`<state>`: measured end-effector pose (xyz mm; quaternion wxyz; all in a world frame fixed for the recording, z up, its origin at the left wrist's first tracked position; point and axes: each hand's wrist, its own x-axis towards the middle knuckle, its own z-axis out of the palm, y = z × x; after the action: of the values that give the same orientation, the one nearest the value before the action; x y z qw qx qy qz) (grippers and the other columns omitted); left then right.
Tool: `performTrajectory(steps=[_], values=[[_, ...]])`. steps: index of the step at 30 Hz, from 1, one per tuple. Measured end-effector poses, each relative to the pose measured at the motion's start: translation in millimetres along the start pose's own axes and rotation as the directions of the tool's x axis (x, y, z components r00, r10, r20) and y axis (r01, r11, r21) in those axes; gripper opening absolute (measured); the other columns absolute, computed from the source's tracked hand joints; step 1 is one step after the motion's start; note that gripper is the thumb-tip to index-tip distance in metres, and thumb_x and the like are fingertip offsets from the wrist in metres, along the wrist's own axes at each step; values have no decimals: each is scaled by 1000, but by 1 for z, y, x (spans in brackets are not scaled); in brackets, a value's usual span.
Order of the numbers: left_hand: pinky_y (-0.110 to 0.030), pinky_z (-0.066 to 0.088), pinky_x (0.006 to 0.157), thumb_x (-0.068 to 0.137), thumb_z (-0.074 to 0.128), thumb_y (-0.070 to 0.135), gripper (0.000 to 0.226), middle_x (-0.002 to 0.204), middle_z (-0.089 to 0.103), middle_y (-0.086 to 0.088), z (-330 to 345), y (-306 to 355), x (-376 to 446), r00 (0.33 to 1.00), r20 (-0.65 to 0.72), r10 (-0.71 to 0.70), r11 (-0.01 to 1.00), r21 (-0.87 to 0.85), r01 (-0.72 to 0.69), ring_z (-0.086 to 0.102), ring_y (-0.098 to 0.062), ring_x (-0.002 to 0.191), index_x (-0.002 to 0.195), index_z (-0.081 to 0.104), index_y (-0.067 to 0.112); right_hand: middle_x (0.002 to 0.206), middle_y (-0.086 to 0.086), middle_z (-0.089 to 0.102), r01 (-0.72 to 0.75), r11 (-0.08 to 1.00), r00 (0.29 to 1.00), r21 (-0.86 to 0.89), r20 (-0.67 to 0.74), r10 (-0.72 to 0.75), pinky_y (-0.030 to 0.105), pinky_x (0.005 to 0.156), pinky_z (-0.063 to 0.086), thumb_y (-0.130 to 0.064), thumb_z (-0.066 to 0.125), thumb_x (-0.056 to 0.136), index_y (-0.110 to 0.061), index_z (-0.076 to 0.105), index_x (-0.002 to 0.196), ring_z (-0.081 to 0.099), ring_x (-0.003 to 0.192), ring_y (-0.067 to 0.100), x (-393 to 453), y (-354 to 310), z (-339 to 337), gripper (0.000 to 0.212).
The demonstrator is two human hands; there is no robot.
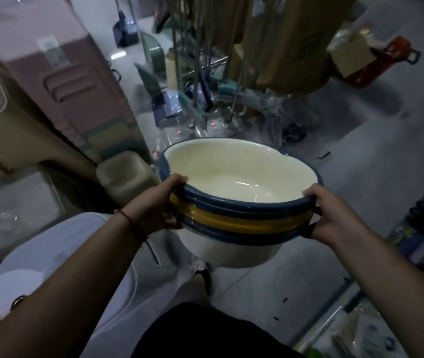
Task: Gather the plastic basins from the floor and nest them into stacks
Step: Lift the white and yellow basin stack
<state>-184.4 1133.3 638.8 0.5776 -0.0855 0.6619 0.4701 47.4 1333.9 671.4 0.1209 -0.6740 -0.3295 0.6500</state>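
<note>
The person is holding a nested stack of basins [239, 202] off the floor [361, 164], in front of the body. The left hand [159, 202] is gripping the stack's near-left rim, thumb lying over the top blue edge, the other fingers tucked beneath out of sight. The right hand [332, 215] is clamping the near-right rim likewise, thumb on top. Between the two hands, blue and yellow rims are showing layered; the cream interior is lying just beyond the thumbs

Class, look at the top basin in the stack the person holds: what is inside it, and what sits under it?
The top basin is empty. Beneath its blue rim lie a yellow rim and another blue rim; those basins' bowls are hidden.
</note>
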Motion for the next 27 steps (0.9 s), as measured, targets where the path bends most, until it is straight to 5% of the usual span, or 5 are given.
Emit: performTrajectory(steps=[2, 8, 14, 22, 27], values=[[-38, 54, 67, 81, 67, 50, 41, 80, 55, -7, -1, 15, 25, 1000, -11, -27, 999, -25, 26, 56, -23, 67, 104, 56, 18, 91, 2, 47, -9, 1000, 1000, -28, -3, 9, 34, 58, 41, -17, 57, 86, -22, 50, 86, 45, 78, 23, 23, -18, 15, 8], [-49, 56, 86, 76, 70, 51, 55, 110, 63, -11, -9, 53, 98, 998, -53, -16, 995, -95, 11, 63, -28, 99, 119, 57, 19, 97, 0, 49, 22, 997, 999, -68, 48, -18, 35, 61, 45, -16, 57, 84, -24, 52, 100, 47, 84, 25, 103, -61, 67, 18], [-42, 58, 65, 55, 80, 55, 98, 127, 57, -15, -24, 35, 176, 982, -166, -86, 959, -281, 36, 63, -34, 104, 138, 44, 18, 97, -3, 55, -2, 984, 992, -176, 124, 24, 33, 62, 47, -13, 56, 80, -23, 55, 107, 47, 86, 24, 202, -59, 122, 29], [-36, 54, 57, 72, 76, 44, 72, 105, 60, -14, -33, -49, 307, 919, -350, -181, 869, -495, -18, 63, -29, 82, 128, 47, 10, 99, -4, 60, -24, 925, 962, -379, 244, 125, 32, 63, 47, -15, 59, 76, -26, 61, 105, 52, 91, 25, 360, -7, 193, 31], [-42, 59, 66, 91, 64, 27, 40, 108, 66, -12, -50, -114, 381, 913, -376, -160, 850, -523, -67, 66, -28, 95, 127, 53, 14, 104, -3, 61, 38, 886, 932, -462, 335, 135, 36, 67, 45, -13, 58, 79, -33, 62, 107, 53, 93, 26, 440, 51, 227, 35]])
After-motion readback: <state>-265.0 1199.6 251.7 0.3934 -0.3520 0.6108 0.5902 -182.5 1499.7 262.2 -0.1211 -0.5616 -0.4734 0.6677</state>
